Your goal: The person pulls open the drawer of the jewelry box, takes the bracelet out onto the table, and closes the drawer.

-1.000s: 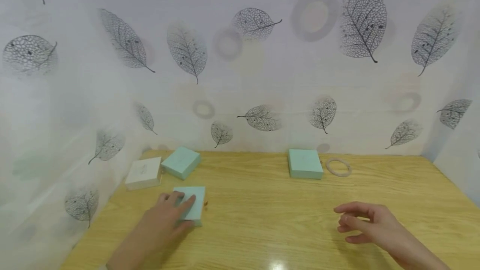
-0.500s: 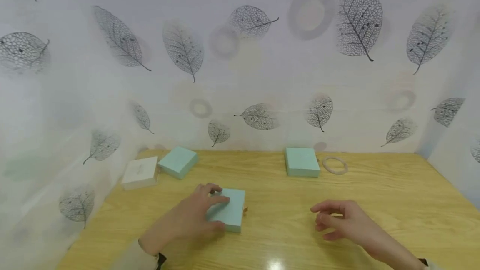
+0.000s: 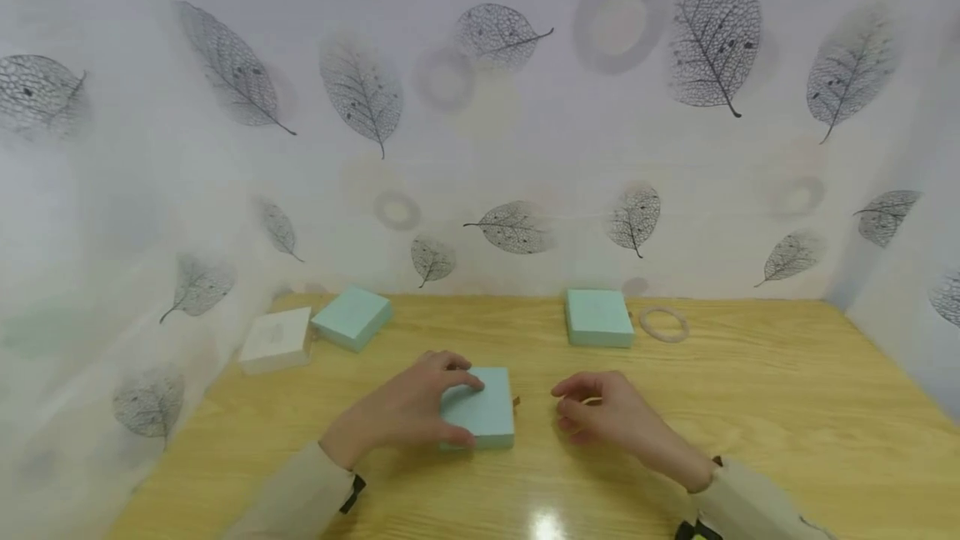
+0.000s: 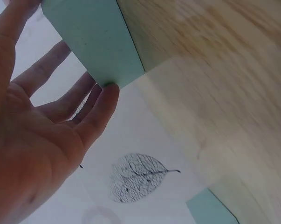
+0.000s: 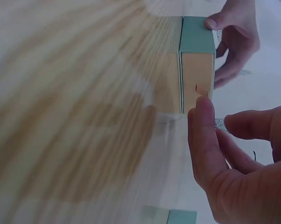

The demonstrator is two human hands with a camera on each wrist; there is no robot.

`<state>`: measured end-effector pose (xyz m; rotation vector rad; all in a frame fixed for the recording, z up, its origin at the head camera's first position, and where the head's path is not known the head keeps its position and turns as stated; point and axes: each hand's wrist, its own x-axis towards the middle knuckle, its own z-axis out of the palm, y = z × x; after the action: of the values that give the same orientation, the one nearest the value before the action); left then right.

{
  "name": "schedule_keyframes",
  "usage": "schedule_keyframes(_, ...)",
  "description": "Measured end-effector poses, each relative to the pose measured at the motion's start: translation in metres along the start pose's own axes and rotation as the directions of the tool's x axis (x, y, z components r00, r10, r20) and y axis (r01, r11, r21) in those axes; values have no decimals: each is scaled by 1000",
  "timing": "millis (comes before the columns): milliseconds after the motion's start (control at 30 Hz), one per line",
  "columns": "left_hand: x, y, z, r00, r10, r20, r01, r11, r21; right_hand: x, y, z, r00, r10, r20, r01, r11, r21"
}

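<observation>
My left hand (image 3: 408, 407) holds a pale mint-green drawer box (image 3: 491, 402) on the wooden table, thumb on its near side and fingers over its top and far side. In the left wrist view, the hand's digits touch the edges of the green sleeve (image 4: 96, 42). The box's right end faces my right hand (image 3: 622, 415); there the right wrist view shows a peach-coloured drawer front (image 5: 196, 67) with a small brown ribbon tab (image 5: 202, 90). My right hand is just right of that tab, fingers loosely bent, thumb apart from the forefinger, nothing between them.
At the back left lie a white box (image 3: 276, 342) and a second mint box (image 3: 352, 317). Another mint box (image 3: 598, 318) sits at the back right, beside a pale ring (image 3: 664, 324). A leaf-printed curtain (image 3: 517, 148) borders the table (image 3: 750, 390).
My left hand has slid the mint box rightward to the middle of the table. My right hand has moved left, closer to the box's ribbon end.
</observation>
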<state>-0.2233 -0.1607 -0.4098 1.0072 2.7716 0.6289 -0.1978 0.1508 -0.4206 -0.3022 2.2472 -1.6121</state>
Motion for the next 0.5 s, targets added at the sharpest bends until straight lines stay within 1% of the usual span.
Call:
schedule_keyframes(100,5,8,1,1000,-1,8,1,1000,10,12,-4,12,999,-2,-40,1,1000,-22)
schedule_keyframes(200,8,13,1,1000,-9,22,8,1000,20,21,-7,20,997,-28,-69,23,997,-70)
schedule_keyframes(300,10,18,1,999,-15,30,14,1000,27,25,-11,25,996,-47,-73,40,995,-94)
schedule_keyframes(367,11,20,1,999,-15,31,14,1000,25,26,-13,27,996,-43,-77,35,994,-103)
schedule_keyframes(500,15,22,3,999,-10,37,9,1000,24,26,-14,29,995,5,-100,-15,995,-97)
